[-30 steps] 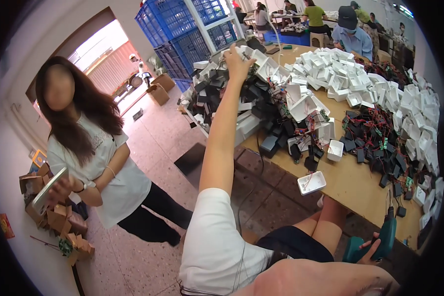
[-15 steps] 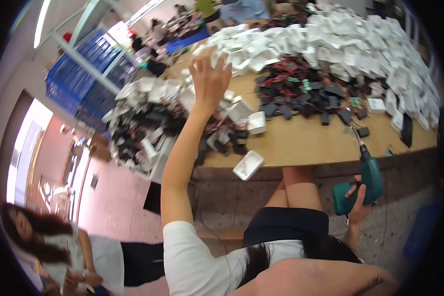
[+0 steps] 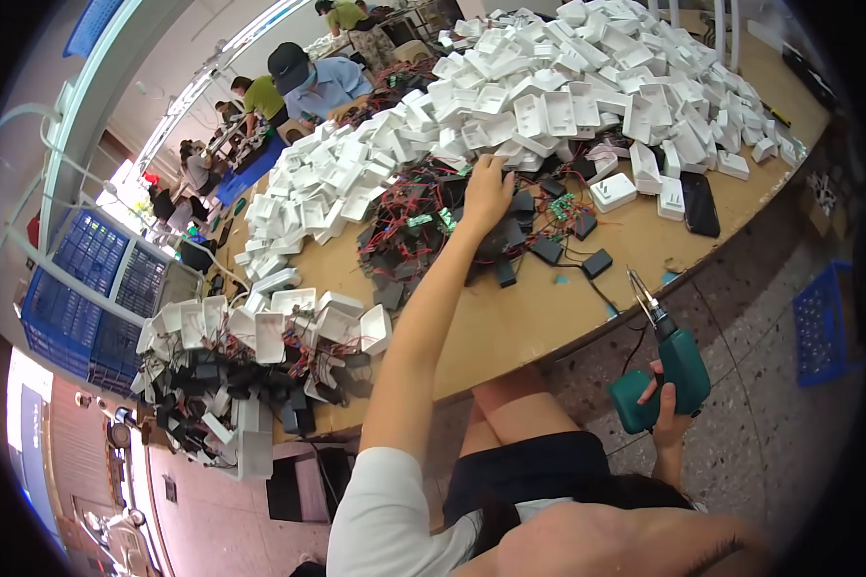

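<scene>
My left hand (image 3: 488, 190) reaches far across the wooden table (image 3: 539, 317) and rests on a tangle of black parts with red wires and small green circuit boards (image 3: 423, 219). Whether its fingers hold anything cannot be made out. My right hand (image 3: 669, 415) grips a teal electric screwdriver (image 3: 662, 377) below the table's edge, its bit pointing up toward the tabletop. A large heap of white plastic housings (image 3: 548, 91) lies just beyond the left hand.
A second pile of white housings and black parts (image 3: 250, 356) sits at the table's left end. A black phone (image 3: 700, 203) lies at right. Blue crates (image 3: 91, 288) stand at left, another blue crate (image 3: 823, 322) on the floor right. Other workers (image 3: 308, 82) sit beyond.
The view has swung right and down over the table. My left hand has shifted from the near pile toward the wired parts in the middle; the right hand keeps hold of the screwdriver.
</scene>
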Demonstrator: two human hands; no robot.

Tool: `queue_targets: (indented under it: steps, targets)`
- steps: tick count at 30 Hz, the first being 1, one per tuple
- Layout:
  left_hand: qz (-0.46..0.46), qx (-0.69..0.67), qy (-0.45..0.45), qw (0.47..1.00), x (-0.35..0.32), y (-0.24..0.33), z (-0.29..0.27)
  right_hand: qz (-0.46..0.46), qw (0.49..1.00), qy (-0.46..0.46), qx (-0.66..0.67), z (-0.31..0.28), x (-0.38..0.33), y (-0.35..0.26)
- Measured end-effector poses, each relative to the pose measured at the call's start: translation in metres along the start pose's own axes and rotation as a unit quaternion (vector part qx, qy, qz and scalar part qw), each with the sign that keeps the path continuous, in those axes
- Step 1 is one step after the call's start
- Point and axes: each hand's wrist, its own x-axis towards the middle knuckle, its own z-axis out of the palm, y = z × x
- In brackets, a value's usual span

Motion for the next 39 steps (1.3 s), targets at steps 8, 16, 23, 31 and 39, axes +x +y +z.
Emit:
queue_targets:
  steps: [8,16,23,31,39]
  targets:
    - [-0.093,0.001,0.018,0.995,0.079,-0.040,0.136,0.039,0.999,0.014,-0.005,-0.059,0.081,0.066]
    - [-0.113,0.065,0.132,0.983,0.002,0.007,0.031,0.024,1.000,0.009,-0.004,-0.020,0.077,0.095]
    - [-0.309,0.104,0.147,0.934,-0.193,0.091,-0.103,0.004,0.998,-0.051,0.034,0.062,0.022,0.071]
    - [-0.358,-0.068,0.176,0.915,-0.283,0.102,-0.099,0.006,0.992,-0.116,0.041,0.100,-0.044,0.051]
    - [-0.145,0.227,0.089,0.959,-0.305,0.100,-0.116,0.039,0.991,-0.119,0.043,0.090,-0.061,0.035]
